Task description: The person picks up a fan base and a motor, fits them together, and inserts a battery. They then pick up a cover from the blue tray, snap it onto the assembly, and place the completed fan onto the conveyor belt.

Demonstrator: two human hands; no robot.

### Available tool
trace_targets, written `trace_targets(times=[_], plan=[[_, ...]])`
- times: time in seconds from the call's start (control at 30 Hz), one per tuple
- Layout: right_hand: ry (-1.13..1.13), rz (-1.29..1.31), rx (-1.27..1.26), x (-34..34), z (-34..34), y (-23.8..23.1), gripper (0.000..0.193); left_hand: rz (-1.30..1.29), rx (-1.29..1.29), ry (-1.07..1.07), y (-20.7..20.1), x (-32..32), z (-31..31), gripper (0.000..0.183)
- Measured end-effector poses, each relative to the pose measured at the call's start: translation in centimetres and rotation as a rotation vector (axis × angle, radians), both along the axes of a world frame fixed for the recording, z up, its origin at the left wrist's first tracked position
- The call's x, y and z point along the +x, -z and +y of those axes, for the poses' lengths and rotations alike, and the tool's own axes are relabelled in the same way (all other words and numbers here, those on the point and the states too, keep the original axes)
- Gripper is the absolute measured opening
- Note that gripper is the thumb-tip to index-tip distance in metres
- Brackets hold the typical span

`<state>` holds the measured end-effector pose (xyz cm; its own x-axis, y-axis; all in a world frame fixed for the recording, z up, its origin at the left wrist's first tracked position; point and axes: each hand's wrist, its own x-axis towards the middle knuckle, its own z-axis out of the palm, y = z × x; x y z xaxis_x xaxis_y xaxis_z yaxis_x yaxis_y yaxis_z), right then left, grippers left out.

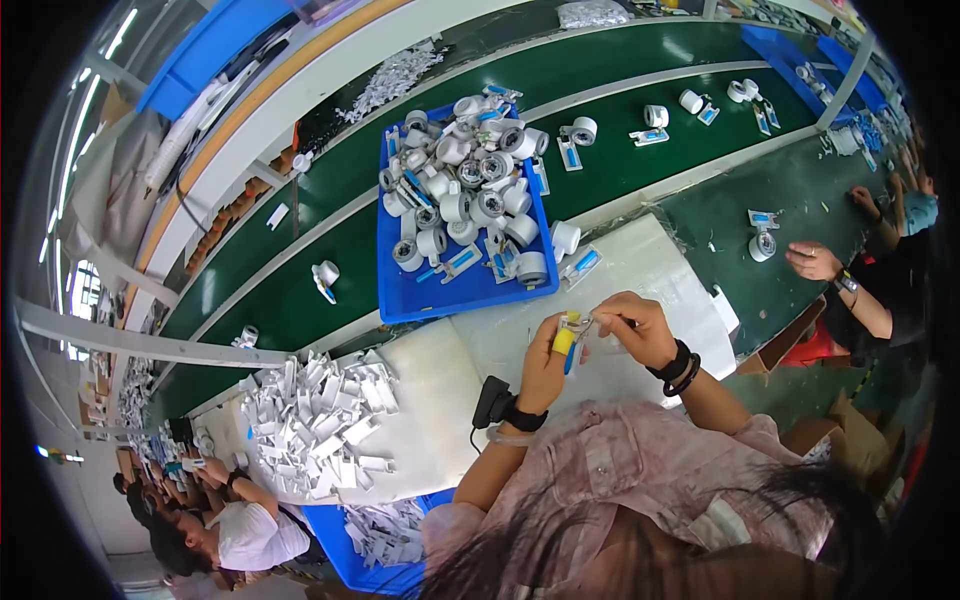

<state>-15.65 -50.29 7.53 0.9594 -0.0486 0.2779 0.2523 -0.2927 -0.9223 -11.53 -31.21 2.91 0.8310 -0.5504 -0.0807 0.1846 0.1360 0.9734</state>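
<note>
My left hand (pixel 541 370) is closed around a small white part with a blue strip (pixel 571 358), held above the work table. Something yellow (pixel 564 341) sits at the fingers of that hand; whether it belongs to the part or covers a finger I cannot tell. My right hand (pixel 642 328) has its thumb and fingers pinched together at the upper end of the part. What lies between those fingertips is too small to make out. Just beyond my hands, a white flat piece with a blue strip (pixel 582 264) lies beside a white round housing (pixel 565 238).
A blue tray (pixel 392 309) heaped with white round housings stands ahead. Loose white plastic pieces (pixel 320 425) are piled at left, above another blue bin (pixel 325 545). Assemblies (pixel 656 116) rest on the green conveyor (pixel 620 180). A co-worker's hand (pixel 815 261) is at right; more people sit at left.
</note>
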Motion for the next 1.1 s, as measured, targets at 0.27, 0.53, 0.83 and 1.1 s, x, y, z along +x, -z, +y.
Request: trace_targets(times=[0.27, 0.53, 0.83, 1.1], plan=[[-0.058, -0.186, -0.152, -1.8, 1.9, -1.5, 0.019, 0.235, -0.102, -0.124, -3.1, -2.6, 2.2, 0.025], [0.073, -0.251, -0.104, -3.5, 3.9, -1.1, 0.020, 0.197, -0.159, -0.091, -4.1, -4.4, 2.5, 0.032], [0.067, -0.380, -0.207, -4.1, 4.5, -1.7, 0.018, 0.126, -0.185, -0.034, -5.3, -5.3, 2.7, 0.044], [0.054, -0.451, -0.251, -4.0, 4.2, -1.5, 0.025, 0.062, -0.160, 0.010, -5.7, -5.7, 2.7, 0.046]])
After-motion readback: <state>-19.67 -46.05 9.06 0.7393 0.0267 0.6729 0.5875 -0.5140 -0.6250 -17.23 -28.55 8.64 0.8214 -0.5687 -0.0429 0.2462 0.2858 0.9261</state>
